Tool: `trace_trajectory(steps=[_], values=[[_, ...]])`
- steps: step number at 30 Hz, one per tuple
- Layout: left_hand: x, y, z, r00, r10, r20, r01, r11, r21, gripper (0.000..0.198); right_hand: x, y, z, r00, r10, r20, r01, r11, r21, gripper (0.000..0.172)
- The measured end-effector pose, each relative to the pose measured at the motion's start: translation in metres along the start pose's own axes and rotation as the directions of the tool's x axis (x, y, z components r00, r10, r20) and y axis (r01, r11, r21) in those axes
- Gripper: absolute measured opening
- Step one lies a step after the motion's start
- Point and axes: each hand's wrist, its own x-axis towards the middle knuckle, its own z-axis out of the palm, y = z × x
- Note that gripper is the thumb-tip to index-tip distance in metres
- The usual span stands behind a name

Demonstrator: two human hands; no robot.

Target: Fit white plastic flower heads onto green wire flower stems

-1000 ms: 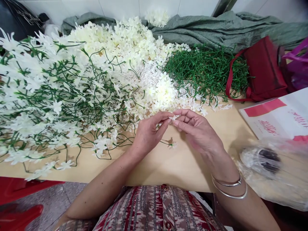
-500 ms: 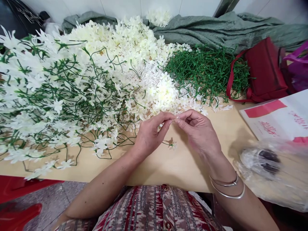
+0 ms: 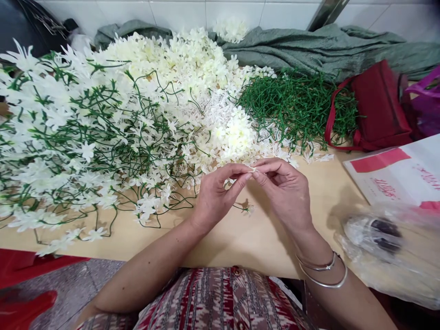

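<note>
Over the front of the table, my left hand (image 3: 220, 190) and my right hand (image 3: 285, 190) meet fingertip to fingertip. Both are closed in a pinch on a small white flower piece (image 3: 253, 169), mostly hidden by the fingers. Just below them a green stem with a pale tip (image 3: 245, 209) shows on the tabletop. Beyond my fingers lies a heap of loose white petals (image 3: 237, 130), with white stamen pieces (image 3: 220, 107) behind it. To the left spreads a large pile of white artificial flowers on green stems (image 3: 113, 133).
Loose green stems (image 3: 288, 103) lie behind my right hand, beside a dark red bag (image 3: 383, 107). A white printed bag (image 3: 398, 172) and clear plastic wrapping (image 3: 395, 261) rest at the right. Grey-green cloth (image 3: 292, 48) runs along the tiled wall.
My hands stay pinched together at nearly the same place, and the white piece shows slightly more between the fingertips. The whole view has shifted a little.
</note>
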Motion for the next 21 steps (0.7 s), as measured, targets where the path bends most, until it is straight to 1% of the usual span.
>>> trace_trajectory(steps=[3, 7, 10, 13, 16, 17, 19, 20, 21], values=[[0.002, 0.001, -0.002, 0.999, -0.023, 0.024, 0.024, 0.999, -0.037, 0.006, 0.000, 0.000, 0.000, 0.999, -0.046, -0.001, 0.046, 0.999, 0.008, 0.010], [0.002, 0.002, -0.004, 1.000, -0.011, 0.029, 0.013, 0.998, -0.065, 0.006, 0.001, -0.001, -0.002, 0.998, -0.064, -0.023, 0.063, 0.998, -0.026, 0.010], [0.000, 0.001, -0.003, 1.000, -0.021, 0.020, 0.023, 0.996, -0.083, 0.007, 0.001, -0.002, -0.004, 0.990, -0.138, 0.024, 0.140, 0.984, -0.111, 0.004], [-0.001, -0.001, -0.002, 0.997, -0.072, 0.031, 0.075, 0.990, -0.119, 0.009, 0.002, -0.003, -0.005, 0.980, -0.192, 0.060, 0.199, 0.968, -0.153, 0.003], [0.003, 0.000, -0.005, 0.992, -0.109, 0.069, 0.119, 0.978, -0.171, 0.011, 0.005, -0.002, -0.008, 0.986, -0.159, 0.047, 0.164, 0.978, -0.126, 0.003], [0.005, 0.001, -0.008, 0.991, -0.117, 0.061, 0.126, 0.977, -0.170, 0.011, 0.006, -0.001, -0.010, 0.990, -0.135, 0.038, 0.139, 0.983, -0.118, 0.005], [0.010, 0.005, -0.015, 0.991, -0.131, 0.008, 0.131, 0.987, -0.096, 0.010, 0.010, 0.002, -0.015, 0.995, -0.096, 0.013, 0.097, 0.990, -0.105, 0.010], [0.012, 0.008, -0.020, 0.991, -0.132, -0.020, 0.132, 0.991, -0.016, 0.008, 0.011, 0.004, -0.018, 0.997, -0.083, 0.002, 0.083, 0.991, -0.102, 0.012], [0.013, 0.011, -0.024, 0.992, -0.125, -0.023, 0.126, 0.988, 0.086, 0.005, 0.013, 0.007, -0.020, 0.997, -0.074, -0.006, 0.073, 0.993, -0.097, 0.014]])
